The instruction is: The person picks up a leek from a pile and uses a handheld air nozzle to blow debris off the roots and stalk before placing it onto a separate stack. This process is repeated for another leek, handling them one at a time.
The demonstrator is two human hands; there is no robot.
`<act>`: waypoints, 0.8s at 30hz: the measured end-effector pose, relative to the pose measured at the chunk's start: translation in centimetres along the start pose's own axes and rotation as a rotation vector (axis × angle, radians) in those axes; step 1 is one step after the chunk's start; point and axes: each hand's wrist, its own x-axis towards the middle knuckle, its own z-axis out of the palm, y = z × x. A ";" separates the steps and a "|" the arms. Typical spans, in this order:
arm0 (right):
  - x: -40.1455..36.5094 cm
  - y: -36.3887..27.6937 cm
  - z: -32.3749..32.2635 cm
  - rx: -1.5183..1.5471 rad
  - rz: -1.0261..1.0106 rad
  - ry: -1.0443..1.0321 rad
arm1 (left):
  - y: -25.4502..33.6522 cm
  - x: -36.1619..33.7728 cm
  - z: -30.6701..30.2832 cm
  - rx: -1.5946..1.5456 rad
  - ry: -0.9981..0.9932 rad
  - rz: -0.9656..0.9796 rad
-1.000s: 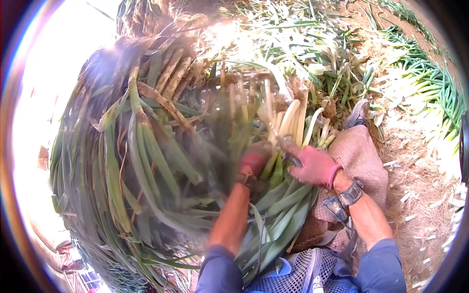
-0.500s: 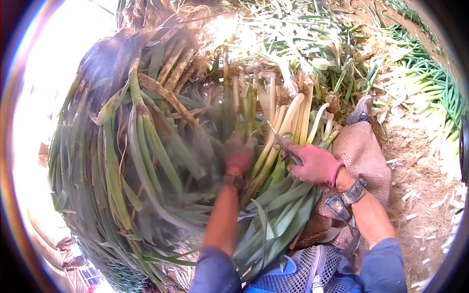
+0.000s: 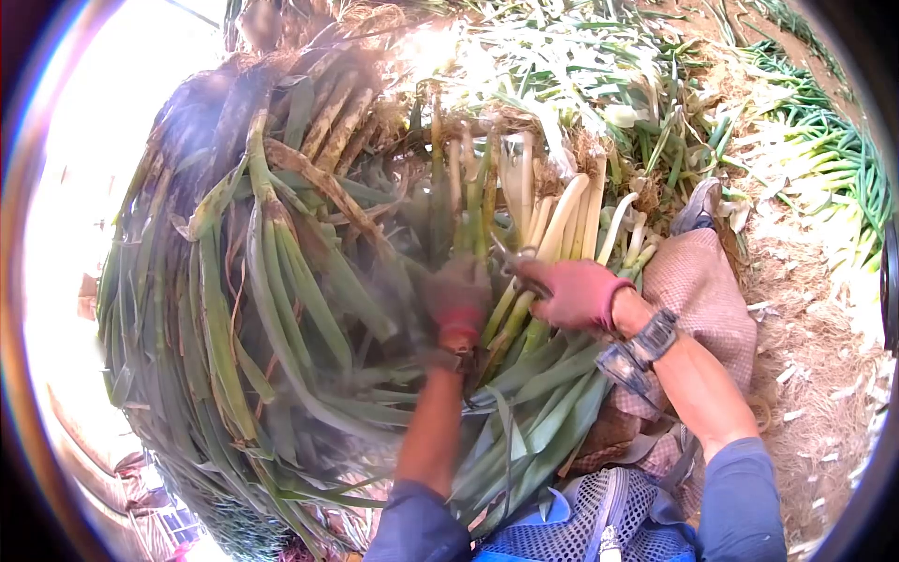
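My left hand (image 3: 457,298), in a pinkish-red glove, is closed around the stalks of long green onions (image 3: 481,201) in the middle of the pile. Haze on the lens blurs that hand. My right hand (image 3: 578,293), gloved alike, grips scissors (image 3: 510,260) with their metal blades spread beside the held stalks. White onion stems (image 3: 565,220) with roots at their far ends lie just beyond the right hand. Broad green leaves (image 3: 534,412) fan toward me beneath both wrists.
A large heap of green onions (image 3: 215,309) rises on the left. Stripped leaves (image 3: 562,66) lie at the back. More onions (image 3: 843,150) lie in a row at far right, past root-strewn ground (image 3: 815,375). Pinkish woven cloth (image 3: 698,290) covers my leg, near a blue mesh bag (image 3: 581,520).
My right hand has moved left with the scissors, close to my left hand, and the blades now show apart. My left hand stays at the stalks, nearly in place.
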 end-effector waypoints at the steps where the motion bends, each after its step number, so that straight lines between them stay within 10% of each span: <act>1: 0.6 0.0 -0.3 0.051 0.043 0.030 | 0.1 -0.2 0.6 0.037 0.002 0.060; 11: -1.1 0.5 0.4 -0.033 -0.018 0.059 | 2.1 4.5 1.7 0.327 -0.084 -0.053; 24: 0.3 -0.2 0.4 -0.006 0.008 0.131 | 0.1 -1.4 -0.4 -0.082 -0.252 -0.217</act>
